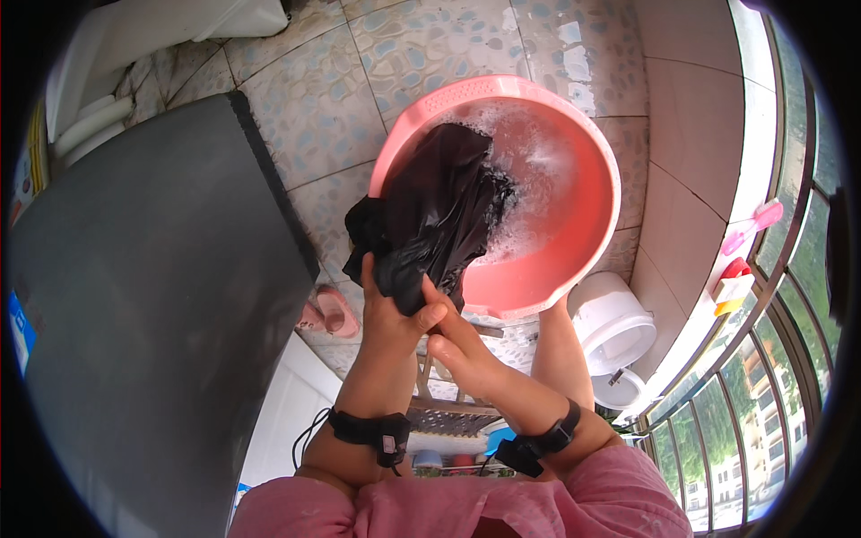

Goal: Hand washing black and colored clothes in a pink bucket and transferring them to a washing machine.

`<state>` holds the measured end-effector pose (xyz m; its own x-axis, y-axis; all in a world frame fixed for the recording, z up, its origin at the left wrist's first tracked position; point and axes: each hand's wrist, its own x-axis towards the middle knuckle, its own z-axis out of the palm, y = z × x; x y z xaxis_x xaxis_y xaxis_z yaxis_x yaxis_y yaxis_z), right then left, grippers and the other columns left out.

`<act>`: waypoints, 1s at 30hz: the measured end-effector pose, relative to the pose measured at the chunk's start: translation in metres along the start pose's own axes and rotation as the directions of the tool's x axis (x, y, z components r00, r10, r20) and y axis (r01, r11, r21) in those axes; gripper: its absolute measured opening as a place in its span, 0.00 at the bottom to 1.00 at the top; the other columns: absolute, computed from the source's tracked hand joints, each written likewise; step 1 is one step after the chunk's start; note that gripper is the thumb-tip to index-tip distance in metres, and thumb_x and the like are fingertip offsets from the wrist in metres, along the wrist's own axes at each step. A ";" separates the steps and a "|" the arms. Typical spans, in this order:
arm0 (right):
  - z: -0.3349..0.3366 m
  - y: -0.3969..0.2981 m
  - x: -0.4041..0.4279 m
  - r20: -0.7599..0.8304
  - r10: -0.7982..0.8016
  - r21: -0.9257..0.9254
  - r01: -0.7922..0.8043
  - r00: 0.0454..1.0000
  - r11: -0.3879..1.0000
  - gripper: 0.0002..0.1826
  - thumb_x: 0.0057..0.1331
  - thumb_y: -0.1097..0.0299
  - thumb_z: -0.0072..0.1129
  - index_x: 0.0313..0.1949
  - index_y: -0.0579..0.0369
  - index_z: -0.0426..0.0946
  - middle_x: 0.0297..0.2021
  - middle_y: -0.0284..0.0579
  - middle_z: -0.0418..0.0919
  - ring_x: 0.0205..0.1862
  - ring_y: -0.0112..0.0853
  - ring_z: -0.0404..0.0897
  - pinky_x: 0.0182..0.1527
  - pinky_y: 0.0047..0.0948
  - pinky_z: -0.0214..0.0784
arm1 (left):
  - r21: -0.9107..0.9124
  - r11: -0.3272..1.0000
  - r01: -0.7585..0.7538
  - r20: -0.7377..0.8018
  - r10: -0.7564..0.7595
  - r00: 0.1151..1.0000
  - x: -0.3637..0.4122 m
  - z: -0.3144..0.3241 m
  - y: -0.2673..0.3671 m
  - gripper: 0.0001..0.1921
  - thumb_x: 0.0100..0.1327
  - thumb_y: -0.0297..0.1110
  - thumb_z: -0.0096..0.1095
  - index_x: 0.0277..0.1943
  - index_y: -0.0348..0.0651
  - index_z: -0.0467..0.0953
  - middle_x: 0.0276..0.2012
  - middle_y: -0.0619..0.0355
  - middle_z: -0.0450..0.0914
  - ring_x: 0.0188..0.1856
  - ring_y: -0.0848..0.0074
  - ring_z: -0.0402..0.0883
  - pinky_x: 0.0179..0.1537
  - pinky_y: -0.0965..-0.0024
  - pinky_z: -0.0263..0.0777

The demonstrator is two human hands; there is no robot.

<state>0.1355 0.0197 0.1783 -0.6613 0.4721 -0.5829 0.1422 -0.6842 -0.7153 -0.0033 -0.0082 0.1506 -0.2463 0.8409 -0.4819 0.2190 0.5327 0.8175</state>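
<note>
A wet black cloth garment [437, 202] is bunched over the left side of a pink plastic basin [599, 202]. Its far part lies in sudsy water [538, 161], and the near end is gathered up over the rim. My left hand [393, 316] grips the bunched fabric at its lower left. Close beside it, my right hand [464, 343] has its fingers against the same gathered end, with the thumb near my left thumb. The fingertips of both hands are partly hidden by the cloth.
To the left stands a dark grey-topped surface [155, 249], with pink slippers [336, 313] beside it. White buckets [615, 329] are at the right by the tiled wall. A pink brush [752, 227] lies on the window ledge. My legs flank the basin's near side.
</note>
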 end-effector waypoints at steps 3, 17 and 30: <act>-0.004 -0.011 -0.004 0.056 0.073 0.727 -0.091 0.996 0.680 0.47 0.65 0.41 0.43 0.69 0.54 0.28 0.69 0.54 0.39 0.70 0.43 0.40 0.64 0.39 0.50 | -0.029 0.981 0.194 0.004 -0.194 0.981 0.004 -0.004 0.005 0.34 0.44 0.36 0.73 0.53 0.31 0.68 0.53 0.46 0.68 0.55 0.61 0.68 0.59 0.65 0.59; -0.144 0.169 -0.070 -0.917 0.263 0.257 -0.060 0.300 0.965 0.23 0.61 0.74 0.53 0.56 0.53 0.62 0.46 0.45 0.72 0.44 0.33 0.74 0.44 0.31 0.72 | -0.402 0.775 0.487 -0.054 -0.552 0.832 0.004 -0.006 -0.009 0.24 0.48 0.22 0.61 0.51 0.33 0.68 0.44 0.54 0.76 0.44 0.72 0.75 0.47 0.72 0.68; -0.079 0.037 -0.059 -0.767 0.453 0.524 0.036 0.454 0.851 0.14 0.59 0.68 0.58 0.44 0.55 0.69 0.35 0.39 0.76 0.33 0.27 0.76 0.31 0.24 0.71 | -0.814 0.487 0.318 0.032 -0.509 0.860 -0.079 -0.108 0.160 0.25 0.49 0.19 0.48 0.55 0.30 0.65 0.49 0.50 0.73 0.50 0.66 0.74 0.53 0.65 0.68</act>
<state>0.2380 0.0111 0.1558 0.3292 0.3306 -0.8845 -0.2888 -0.8566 -0.4277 -0.0509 0.0008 0.3537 -0.2932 0.4550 -0.8409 -0.7400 0.4489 0.5009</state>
